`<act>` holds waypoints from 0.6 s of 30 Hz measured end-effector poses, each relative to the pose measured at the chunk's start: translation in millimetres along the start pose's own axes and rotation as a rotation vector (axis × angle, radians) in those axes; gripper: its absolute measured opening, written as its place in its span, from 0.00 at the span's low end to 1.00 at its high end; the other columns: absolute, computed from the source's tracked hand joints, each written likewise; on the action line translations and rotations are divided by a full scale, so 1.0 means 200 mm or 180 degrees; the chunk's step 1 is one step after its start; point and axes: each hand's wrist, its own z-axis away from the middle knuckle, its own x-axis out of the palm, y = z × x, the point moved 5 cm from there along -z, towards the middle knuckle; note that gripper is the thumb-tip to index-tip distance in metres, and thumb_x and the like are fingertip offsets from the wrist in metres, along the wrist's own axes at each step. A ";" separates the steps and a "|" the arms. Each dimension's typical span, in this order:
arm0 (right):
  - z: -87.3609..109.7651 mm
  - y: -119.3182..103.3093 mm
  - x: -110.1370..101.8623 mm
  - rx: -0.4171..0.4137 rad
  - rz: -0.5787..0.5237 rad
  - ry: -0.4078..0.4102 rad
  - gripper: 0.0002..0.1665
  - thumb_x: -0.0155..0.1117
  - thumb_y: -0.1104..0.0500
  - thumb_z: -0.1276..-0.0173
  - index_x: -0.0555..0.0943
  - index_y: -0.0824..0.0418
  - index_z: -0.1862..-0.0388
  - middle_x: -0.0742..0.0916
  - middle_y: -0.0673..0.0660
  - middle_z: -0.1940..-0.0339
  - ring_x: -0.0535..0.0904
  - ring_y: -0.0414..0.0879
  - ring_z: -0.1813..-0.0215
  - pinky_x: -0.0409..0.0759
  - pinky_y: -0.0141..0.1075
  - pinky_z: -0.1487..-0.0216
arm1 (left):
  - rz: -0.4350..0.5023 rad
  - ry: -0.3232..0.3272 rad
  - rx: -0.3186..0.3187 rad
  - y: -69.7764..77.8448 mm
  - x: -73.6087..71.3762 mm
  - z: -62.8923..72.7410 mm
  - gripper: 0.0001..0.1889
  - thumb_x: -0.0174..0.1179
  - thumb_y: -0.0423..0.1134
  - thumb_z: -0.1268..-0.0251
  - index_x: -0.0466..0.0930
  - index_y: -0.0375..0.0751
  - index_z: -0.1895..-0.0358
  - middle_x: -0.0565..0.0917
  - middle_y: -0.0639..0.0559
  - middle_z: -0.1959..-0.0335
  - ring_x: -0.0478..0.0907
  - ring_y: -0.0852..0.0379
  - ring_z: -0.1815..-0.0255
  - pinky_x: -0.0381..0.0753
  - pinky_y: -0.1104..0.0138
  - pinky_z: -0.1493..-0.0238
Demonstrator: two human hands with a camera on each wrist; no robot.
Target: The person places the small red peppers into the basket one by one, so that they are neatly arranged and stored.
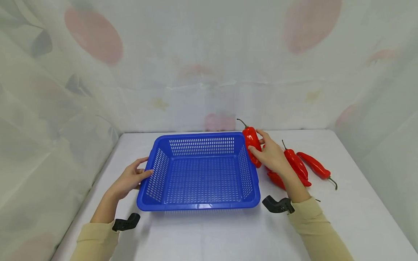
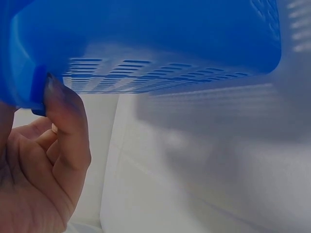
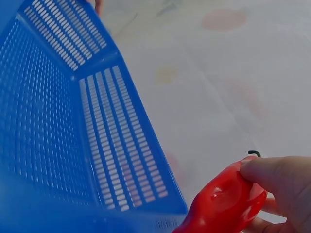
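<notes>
A blue plastic basket (image 1: 199, 207) with slotted sides and nothing inside spans the middle of the head view. My left hand (image 1: 128, 178) grips its left rim, thumb on top and fingers curled beneath. In the left wrist view, the basket's outer wall (image 2: 160, 29) stands over its shadow on the table. My right hand (image 1: 273, 154) pinches a red chili pepper (image 1: 251, 139) between thumb and fingers, at the basket's right rim, its green stem pointing up and away. That pepper (image 3: 221, 201) overlaps the rim's corner in the right wrist view.
On the white table (image 1: 202, 239), several more red peppers lie right of the basket: one (image 1: 315, 165) at the far right, another (image 1: 295, 163) beside it, and others partly hidden by my right forearm. A patterned curtain (image 1: 209, 72) hangs behind and along both sides.
</notes>
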 end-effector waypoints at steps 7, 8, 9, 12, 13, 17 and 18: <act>-0.03 -0.07 0.08 -0.0049 -0.0156 -0.0151 0.43 0.59 0.51 0.36 0.52 0.57 0.27 0.74 0.67 0.43 0.77 0.59 0.52 0.82 0.49 0.57 | 0.0005 0.0006 -0.0018 0.00 0.00 0.00 0.39 0.56 0.46 0.36 0.44 0.44 0.28 0.80 0.35 0.61 0.83 0.46 0.68 0.83 0.53 0.68; -0.04 -0.08 0.09 -0.0067 -0.0176 -0.0166 0.42 0.58 0.50 0.36 0.52 0.58 0.28 0.74 0.67 0.42 0.77 0.59 0.52 0.82 0.49 0.57 | 0.0009 0.0003 -0.0021 0.00 0.00 0.00 0.39 0.56 0.46 0.36 0.44 0.44 0.28 0.80 0.35 0.61 0.83 0.46 0.68 0.83 0.53 0.68; -0.04 -0.09 0.10 -0.0081 -0.0195 -0.0182 0.42 0.59 0.50 0.36 0.53 0.58 0.28 0.74 0.67 0.42 0.78 0.59 0.52 0.82 0.49 0.58 | 0.0012 0.0000 -0.0023 0.00 0.01 0.00 0.39 0.56 0.45 0.36 0.44 0.44 0.28 0.80 0.35 0.61 0.83 0.46 0.68 0.83 0.52 0.68; -0.04 -0.12 0.13 -0.0135 -0.0256 -0.0229 0.41 0.59 0.51 0.36 0.54 0.59 0.28 0.75 0.67 0.42 0.78 0.59 0.52 0.82 0.48 0.58 | 0.0019 -0.0004 -0.0031 0.00 0.01 0.00 0.38 0.56 0.45 0.36 0.44 0.44 0.28 0.80 0.36 0.62 0.83 0.46 0.68 0.83 0.52 0.68; -0.05 -0.12 0.14 -0.0140 -0.0265 -0.0233 0.41 0.59 0.51 0.36 0.54 0.58 0.28 0.75 0.67 0.42 0.78 0.59 0.52 0.82 0.48 0.59 | 0.0021 -0.0006 -0.0033 0.00 0.01 0.00 0.38 0.56 0.45 0.36 0.44 0.44 0.28 0.80 0.36 0.62 0.83 0.46 0.68 0.83 0.52 0.68; -0.05 -0.15 0.18 -0.0192 -0.0367 -0.0291 0.41 0.60 0.51 0.37 0.55 0.58 0.29 0.76 0.66 0.44 0.79 0.58 0.52 0.83 0.47 0.60 | 0.0020 0.0000 -0.0034 0.00 0.00 0.00 0.38 0.56 0.45 0.36 0.44 0.43 0.28 0.80 0.36 0.62 0.83 0.46 0.68 0.83 0.52 0.69; -0.06 -0.16 0.19 -0.0193 -0.0385 -0.0304 0.41 0.60 0.51 0.37 0.55 0.58 0.29 0.76 0.66 0.44 0.79 0.58 0.52 0.83 0.47 0.60 | 0.0020 0.0001 -0.0034 0.01 0.00 0.00 0.38 0.56 0.45 0.36 0.44 0.43 0.28 0.80 0.36 0.62 0.83 0.46 0.68 0.83 0.52 0.69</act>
